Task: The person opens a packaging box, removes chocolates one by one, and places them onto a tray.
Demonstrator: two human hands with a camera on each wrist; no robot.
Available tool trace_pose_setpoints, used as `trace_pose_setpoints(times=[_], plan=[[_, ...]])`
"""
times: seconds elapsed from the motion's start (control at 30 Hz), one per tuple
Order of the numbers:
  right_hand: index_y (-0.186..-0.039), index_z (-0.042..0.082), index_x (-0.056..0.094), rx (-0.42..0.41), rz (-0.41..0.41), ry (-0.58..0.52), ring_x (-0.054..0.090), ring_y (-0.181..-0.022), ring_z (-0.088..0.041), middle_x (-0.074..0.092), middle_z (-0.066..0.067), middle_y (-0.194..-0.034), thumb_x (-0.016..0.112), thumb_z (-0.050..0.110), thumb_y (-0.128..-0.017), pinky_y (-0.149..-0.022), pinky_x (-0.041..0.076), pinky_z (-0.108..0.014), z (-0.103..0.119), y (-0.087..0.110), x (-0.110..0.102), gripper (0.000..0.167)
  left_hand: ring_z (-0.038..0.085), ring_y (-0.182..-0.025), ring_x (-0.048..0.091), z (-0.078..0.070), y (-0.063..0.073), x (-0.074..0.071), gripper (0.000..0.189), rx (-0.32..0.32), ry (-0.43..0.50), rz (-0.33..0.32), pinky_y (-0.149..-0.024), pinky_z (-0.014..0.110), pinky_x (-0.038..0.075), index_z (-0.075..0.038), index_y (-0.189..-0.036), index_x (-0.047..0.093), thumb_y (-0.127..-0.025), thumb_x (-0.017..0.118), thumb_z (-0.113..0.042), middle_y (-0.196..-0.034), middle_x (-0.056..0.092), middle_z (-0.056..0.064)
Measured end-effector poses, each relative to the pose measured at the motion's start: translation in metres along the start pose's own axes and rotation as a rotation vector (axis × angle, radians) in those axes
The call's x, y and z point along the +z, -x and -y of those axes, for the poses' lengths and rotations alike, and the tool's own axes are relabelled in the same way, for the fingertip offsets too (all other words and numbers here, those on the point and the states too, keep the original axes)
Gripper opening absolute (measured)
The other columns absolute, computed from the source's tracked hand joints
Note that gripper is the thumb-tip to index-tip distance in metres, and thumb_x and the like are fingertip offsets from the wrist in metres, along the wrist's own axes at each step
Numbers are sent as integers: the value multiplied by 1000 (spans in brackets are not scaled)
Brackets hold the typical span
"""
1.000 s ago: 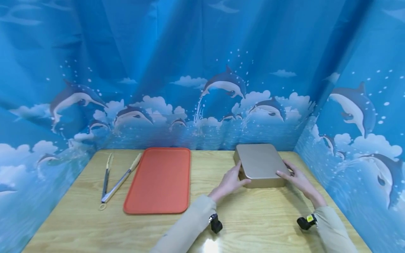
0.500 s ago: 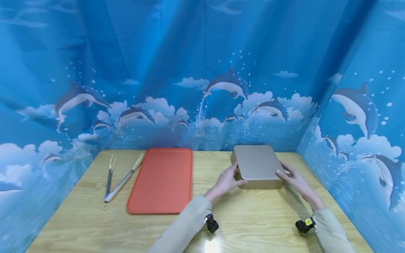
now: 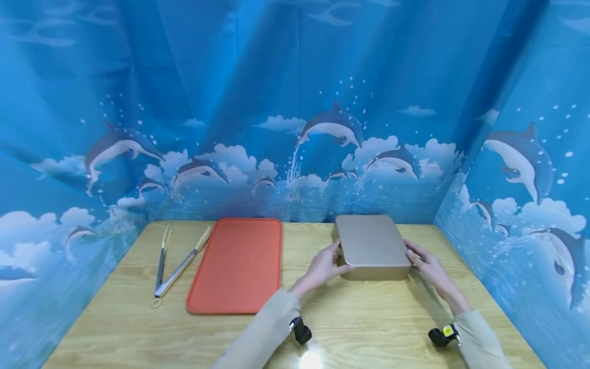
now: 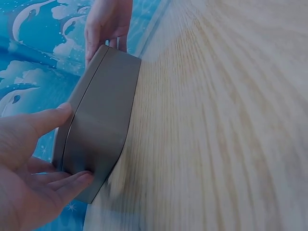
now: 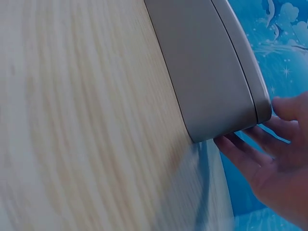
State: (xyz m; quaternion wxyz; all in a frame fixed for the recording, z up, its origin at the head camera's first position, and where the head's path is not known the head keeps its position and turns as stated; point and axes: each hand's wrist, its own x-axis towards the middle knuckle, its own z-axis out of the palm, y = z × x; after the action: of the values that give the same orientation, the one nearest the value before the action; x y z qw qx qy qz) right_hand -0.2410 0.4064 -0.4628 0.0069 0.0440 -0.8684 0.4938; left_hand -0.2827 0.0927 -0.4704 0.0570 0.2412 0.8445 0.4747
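A champagne-coloured lidded box (image 3: pixel 371 241) with rounded corners sits toward the back right of the table, its lid on. My left hand (image 3: pixel 322 266) holds its left side near the front corner. In the left wrist view, that hand's thumb (image 4: pixel 50 119) lies at the lid's edge, while the fingers lie along the wall below. Opposite, my right hand (image 3: pixel 430 269) holds the right side. The right wrist view shows the right thumb (image 5: pixel 288 108) by the lid's rim and the other fingers against the lower wall. A thin seam between lid and base runs round the box.
Left of the box lies a flat red-orange tray (image 3: pixel 237 266). Farther left, metal tongs (image 3: pixel 177 274) with pale tips rest spread apart on the wooden table (image 3: pixel 359 328). A blue dolphin-print curtain (image 3: pixel 276 102) borders the table's back and sides.
The box has slid left toward the tray and slightly nearer, turning a little straighter, with both hands moving along. The right thumb has shifted from the lid's top to its edge.
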Motion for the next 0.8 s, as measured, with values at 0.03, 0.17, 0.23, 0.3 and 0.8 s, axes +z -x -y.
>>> trace_pose_setpoints(times=[0.03, 0.17, 0.23, 0.3, 0.8], plan=[[-159, -1, 25, -3, 1, -6, 38, -108, 25, 24, -29, -161, 39, 34, -111, -86, 47, -13, 0, 0, 1, 61, 22, -100, 67, 1, 1, -1, 89, -10, 11, -3, -77, 27, 54, -10, -159, 33, -86, 82, -27, -117, 68, 10], [-158, -2, 27, -26, 3, -28, 40, -111, 23, 26, -30, -160, 39, 30, -111, -86, 49, -15, 3, 1, 8, 58, 26, -112, 68, 3, 7, -7, 89, -48, 78, -18, -88, 32, 57, -10, -158, 36, -84, 84, -24, -134, 63, 16], [-157, -3, 28, -26, 3, -43, 42, -111, 22, 27, -30, -160, 41, 29, -111, -87, 49, -16, 6, 2, 11, 58, 29, -115, 67, 4, 10, -10, 89, -57, 105, -25, -90, 34, 57, -8, -157, 37, -83, 85, -21, -140, 58, 20], [-157, -3, 29, -22, 4, -48, 44, -111, 20, 29, -30, -159, 42, 27, -110, -87, 50, -17, 9, 3, 15, 57, 30, -117, 67, 6, 12, -13, 89, -68, 134, -27, -91, 34, 57, -7, -157, 37, -82, 86, -18, -146, 53, 21], [-153, -7, 36, -1, 22, -46, 60, -108, 3, 40, -33, -151, 53, 20, -107, -89, 56, -33, 35, 4, 42, 56, 37, -119, 64, 16, 38, -40, 89, -148, 285, -45, -89, 37, 58, -2, -155, 38, -80, 85, -4, -154, 44, 22]])
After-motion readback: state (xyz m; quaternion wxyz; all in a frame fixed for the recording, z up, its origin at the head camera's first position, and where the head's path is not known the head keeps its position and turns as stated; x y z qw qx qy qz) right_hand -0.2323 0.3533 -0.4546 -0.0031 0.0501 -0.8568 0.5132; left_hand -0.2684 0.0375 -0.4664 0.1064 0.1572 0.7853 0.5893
